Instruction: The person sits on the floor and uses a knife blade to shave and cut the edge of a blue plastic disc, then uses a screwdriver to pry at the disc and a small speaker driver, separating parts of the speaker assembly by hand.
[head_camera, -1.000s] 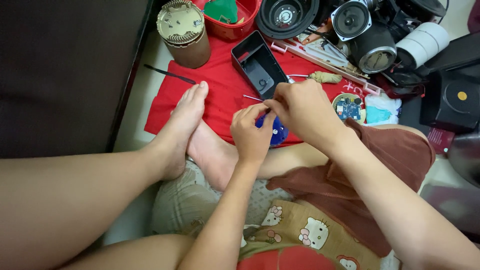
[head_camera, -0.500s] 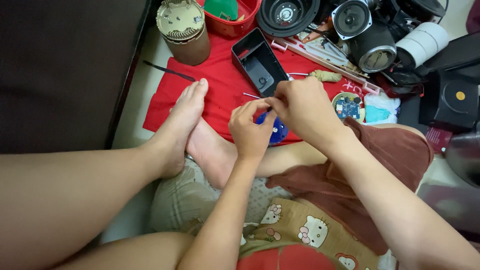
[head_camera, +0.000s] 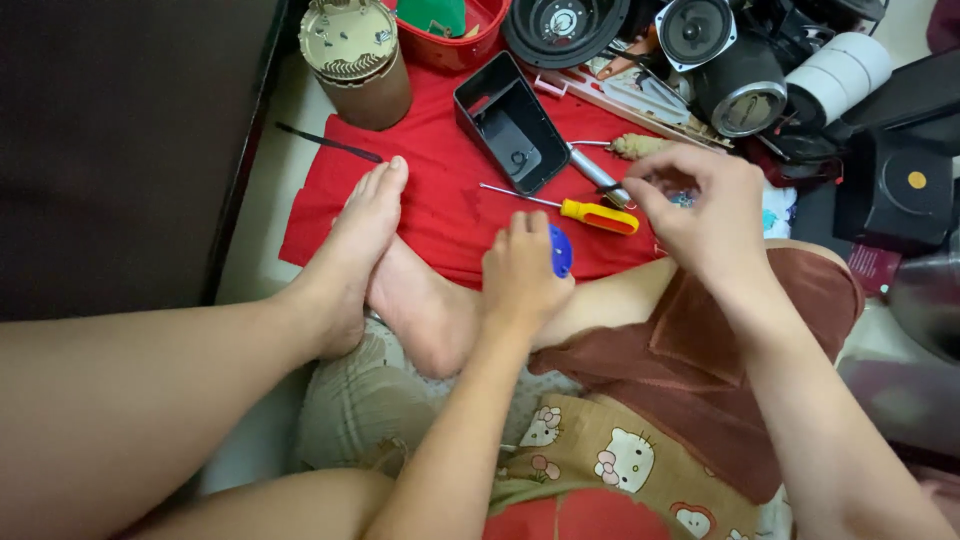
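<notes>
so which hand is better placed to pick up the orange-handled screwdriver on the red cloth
Right, probably. The right hand hovers just beside the orange-handled screwdriver, fingers loosely pinched; whether they hold anything is unclear. The left hand is occupied, closed on a small round blue plastic part.

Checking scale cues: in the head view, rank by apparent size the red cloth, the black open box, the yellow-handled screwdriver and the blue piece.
1. red cloth
2. black open box
3. yellow-handled screwdriver
4. blue piece, partly hidden by the left hand

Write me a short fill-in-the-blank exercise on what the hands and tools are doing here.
1. The left hand holds a small ____ round part.
2. The screwdriver with the orange-and-yellow handle lies on a ____ cloth.
3. The right hand is raised to the ____ of the screwdriver.

Missing words: blue; red; right
</notes>
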